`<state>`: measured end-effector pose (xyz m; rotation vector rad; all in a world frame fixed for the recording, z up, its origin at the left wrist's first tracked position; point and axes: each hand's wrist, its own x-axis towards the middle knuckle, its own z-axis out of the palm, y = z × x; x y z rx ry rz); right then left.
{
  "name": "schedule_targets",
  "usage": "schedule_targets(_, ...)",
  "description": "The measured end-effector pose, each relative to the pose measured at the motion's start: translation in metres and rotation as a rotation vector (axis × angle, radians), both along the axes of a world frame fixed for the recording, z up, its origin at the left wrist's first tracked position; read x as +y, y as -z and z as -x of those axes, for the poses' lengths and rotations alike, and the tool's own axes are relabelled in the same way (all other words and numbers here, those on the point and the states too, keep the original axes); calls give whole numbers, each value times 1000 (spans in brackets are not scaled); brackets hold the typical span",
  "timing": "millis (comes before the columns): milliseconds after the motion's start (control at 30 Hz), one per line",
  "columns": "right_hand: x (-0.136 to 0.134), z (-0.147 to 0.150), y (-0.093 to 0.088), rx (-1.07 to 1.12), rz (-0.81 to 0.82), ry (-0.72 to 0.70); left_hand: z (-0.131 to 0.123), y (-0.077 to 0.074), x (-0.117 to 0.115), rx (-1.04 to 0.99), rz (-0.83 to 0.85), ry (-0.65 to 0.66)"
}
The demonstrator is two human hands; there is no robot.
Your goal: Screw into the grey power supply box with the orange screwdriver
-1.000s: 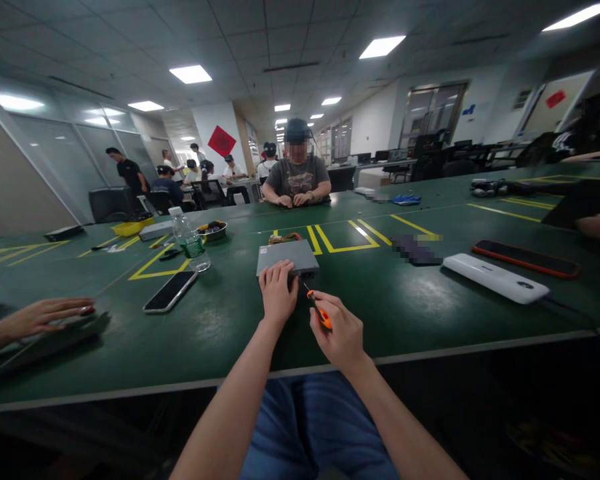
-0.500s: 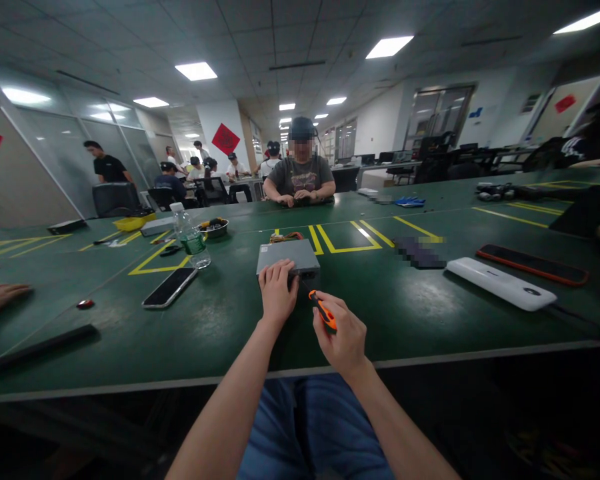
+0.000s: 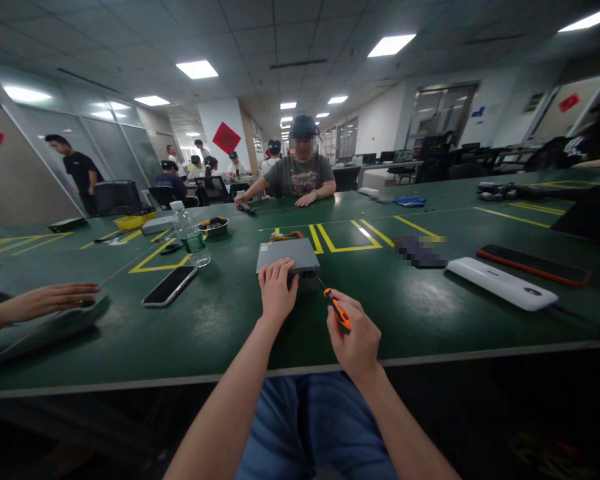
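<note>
A grey metal computer power supply (image 3: 295, 251) lies on the green table in front of me, with a bundle of coloured cables (image 3: 287, 236) behind it and a socket in its front face. My left hand (image 3: 279, 283) holds it at the front, fingers on the top and thumb at the front face. In my right hand (image 3: 355, 333) is an orange and black screwdriver (image 3: 338, 309). Its thin shaft points up and left toward the power supply's right front corner. Whether the tip touches the metal, I cannot tell.
Left of the power supply are a phone (image 3: 170, 287), a water bottle (image 3: 193, 240) and a bowl (image 3: 215, 227). A white device (image 3: 500, 283) and an orange-edged dark one (image 3: 533, 263) lie right. A co-worker's hand (image 3: 50, 300) reaches in at left; another person (image 3: 303, 173) sits opposite.
My right hand and the screwdriver have shifted right, toward the power supply's right corner. The left hand stays put. A co-worker's hand has come farther in; the person opposite has reached sideways to a dark object.
</note>
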<state>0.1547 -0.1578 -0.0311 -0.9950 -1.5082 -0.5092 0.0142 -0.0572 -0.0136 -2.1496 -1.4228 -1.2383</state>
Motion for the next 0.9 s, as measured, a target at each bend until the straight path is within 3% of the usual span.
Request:
schedule_targets(500,-1,1,-2,9,29,9,0,1,1,5,7,7)
schedule_targets(700,-10,-3,3,96,151,56,1,1,1,-1,5,10)
schedule_targets(900,-23,-13,-8,-103,242,151,1,0,2,-7,1,21)
